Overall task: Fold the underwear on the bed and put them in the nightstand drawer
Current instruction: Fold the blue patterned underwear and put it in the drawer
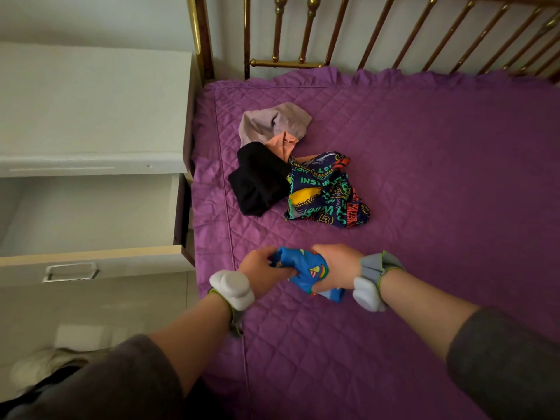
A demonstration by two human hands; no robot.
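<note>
A small blue patterned pair of underwear (pixel 306 266) is bunched between both hands above the near left part of the purple bed (pixel 424 192). My left hand (pixel 262 269) grips its left side and my right hand (pixel 336 265) grips its right side. Farther up the bed lies a loose pile: a pale mauve piece (pixel 272 122), a peach piece (pixel 285 145), a black piece (pixel 257 180) and a dark printed pair with green lettering (pixel 327 192). The white nightstand (pixel 91 101) stands left of the bed with its top drawer (pixel 91 219) pulled open; the inside looks bare.
A brass headboard (pixel 363 31) with vertical bars runs along the far edge of the bed. The drawer front with a metal handle (pixel 71 271) juts out beside the mattress edge. A pale blurred thing (pixel 39 362) lies on the floor at lower left.
</note>
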